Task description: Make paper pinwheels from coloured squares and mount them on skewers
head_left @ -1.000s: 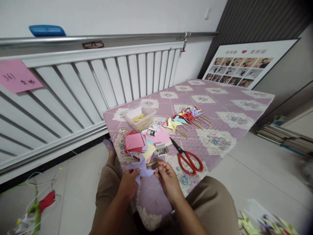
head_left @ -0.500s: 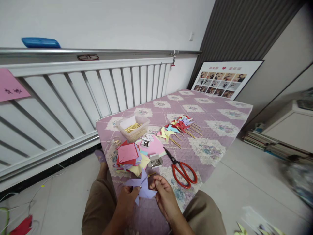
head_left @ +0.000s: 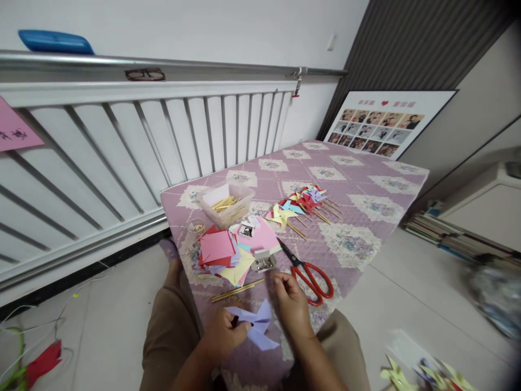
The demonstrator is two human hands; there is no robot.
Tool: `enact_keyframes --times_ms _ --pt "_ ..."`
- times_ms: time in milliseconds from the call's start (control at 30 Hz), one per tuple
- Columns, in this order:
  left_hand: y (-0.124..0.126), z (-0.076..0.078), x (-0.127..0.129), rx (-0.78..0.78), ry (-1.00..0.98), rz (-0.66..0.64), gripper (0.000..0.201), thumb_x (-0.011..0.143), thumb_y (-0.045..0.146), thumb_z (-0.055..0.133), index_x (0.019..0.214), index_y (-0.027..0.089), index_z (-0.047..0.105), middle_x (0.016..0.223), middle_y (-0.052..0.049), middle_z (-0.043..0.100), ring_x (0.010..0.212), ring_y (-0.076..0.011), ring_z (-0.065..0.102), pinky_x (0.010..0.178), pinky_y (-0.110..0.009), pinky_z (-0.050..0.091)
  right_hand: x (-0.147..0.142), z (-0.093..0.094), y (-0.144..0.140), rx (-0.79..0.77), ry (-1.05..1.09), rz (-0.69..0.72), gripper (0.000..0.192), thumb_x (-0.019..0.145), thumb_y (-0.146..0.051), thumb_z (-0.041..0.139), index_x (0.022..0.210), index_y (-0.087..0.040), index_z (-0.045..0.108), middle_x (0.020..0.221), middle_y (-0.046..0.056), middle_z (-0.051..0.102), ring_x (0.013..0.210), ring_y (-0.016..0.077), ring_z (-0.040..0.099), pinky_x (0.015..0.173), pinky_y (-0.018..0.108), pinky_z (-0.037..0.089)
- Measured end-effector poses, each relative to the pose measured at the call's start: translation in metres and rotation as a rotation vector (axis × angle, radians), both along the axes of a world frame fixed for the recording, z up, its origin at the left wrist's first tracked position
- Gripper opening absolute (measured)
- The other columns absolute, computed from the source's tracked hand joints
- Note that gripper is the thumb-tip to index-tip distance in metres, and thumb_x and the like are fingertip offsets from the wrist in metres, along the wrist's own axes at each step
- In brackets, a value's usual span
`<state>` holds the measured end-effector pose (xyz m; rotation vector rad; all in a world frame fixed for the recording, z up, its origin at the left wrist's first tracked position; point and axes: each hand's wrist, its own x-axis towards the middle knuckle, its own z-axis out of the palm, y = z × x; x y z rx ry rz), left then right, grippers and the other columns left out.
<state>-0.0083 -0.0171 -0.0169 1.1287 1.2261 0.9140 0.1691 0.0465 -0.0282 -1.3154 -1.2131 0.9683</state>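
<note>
A white slatted radiator [head_left: 134,146] fills the wall behind a low tabletop [head_left: 366,179] covered in a lilac quilted cloth with floral squares; a framed photo board [head_left: 386,122] leans in the corner. On the cloth lie a row of finished paper pinwheels [head_left: 303,202] on sticks, a clear plastic tub [head_left: 227,203] of sticks, a stack of coloured paper squares [head_left: 220,248], red-handled scissors [head_left: 309,271], a small metal tin [head_left: 264,263] and a pair of loose sticks [head_left: 237,290].

At the near edge, above the person's lap, the left hand [head_left: 223,336] pinches the centre of a lilac paper pinwheel [head_left: 254,323], fingers curled around it. The right hand [head_left: 291,304] hovers just beside it with fingers loosely bent, holding nothing that I can make out.

The folded vanes look held only by that pinch, so a slackened grip could let them spring open. The scissors lie close to the right hand, blades pointing away; a careless reach might knock them off the edge.
</note>
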Motion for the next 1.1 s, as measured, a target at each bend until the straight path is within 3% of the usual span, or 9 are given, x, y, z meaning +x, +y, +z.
enact_keyframes --times_ms 133,300,533,733,900,1100 --pt "0.001 0.0 -0.001 -0.007 -0.019 -0.008 0.017 0.07 0.015 0.057 0.079 0.015 0.072 0.072 -0.004 0.071 0.066 -0.0167 0.059 0.062 -0.025 0.042 0.0 0.005 0.009 0.122 -0.286 0.152 0.013 0.082 -0.025 0.06 0.088 -0.024 0.071 0.092 0.008 0.067 0.091 0.0259 0.058 0.087 0.038 0.043" --pt "0.002 0.006 -0.001 0.008 -0.085 0.044 0.018 0.069 0.016 0.061 0.081 0.016 0.073 0.075 -0.005 0.073 0.07 -0.0189 0.062 0.066 -0.026 0.045 -0.01 0.008 0.012 0.175 -0.562 0.258 0.02 0.082 -0.018 0.056 0.091 -0.023 0.073 0.09 0.009 0.065 0.088 0.0269 0.054 0.082 0.037 0.042" --pt "0.003 0.013 -0.001 0.056 -0.051 0.021 0.02 0.068 0.013 0.058 0.078 0.016 0.075 0.077 -0.005 0.074 0.072 -0.0197 0.062 0.068 -0.027 0.046 -0.003 0.008 0.017 0.221 -0.727 0.355 0.019 0.086 -0.02 0.052 0.078 -0.021 0.07 0.084 0.008 0.064 0.083 0.0247 0.054 0.078 0.034 0.041" --pt "0.002 0.013 -0.001 0.063 -0.067 0.035 0.021 0.07 0.015 0.059 0.082 0.017 0.075 0.082 -0.006 0.075 0.075 -0.0205 0.063 0.071 -0.028 0.046 0.019 0.015 0.004 0.224 -0.715 0.378 0.017 0.083 -0.021 0.052 0.074 -0.023 0.066 0.078 0.007 0.066 0.078 0.0242 0.058 0.076 0.035 0.044" --pt "0.002 0.005 -0.004 0.095 -0.079 0.048 0.02 0.072 0.017 0.058 0.082 0.016 0.075 0.084 -0.006 0.075 0.076 -0.0197 0.062 0.073 -0.028 0.045 0.051 0.024 -0.021 0.169 -0.647 0.27 0.013 0.08 -0.025 0.053 0.073 -0.023 0.064 0.069 0.005 0.064 0.066 0.0225 0.059 0.064 0.033 0.045" --pt "0.002 -0.003 -0.005 0.078 -0.112 0.104 0.02 0.07 0.019 0.061 0.085 0.015 0.073 0.083 -0.006 0.074 0.076 -0.0203 0.062 0.073 -0.029 0.045 0.086 0.056 -0.047 -0.076 -0.173 -0.026 0.02 0.067 -0.039 0.07 0.076 -0.021 0.067 0.067 0.002 0.066 0.06 0.0182 0.057 0.057 0.028 0.045"
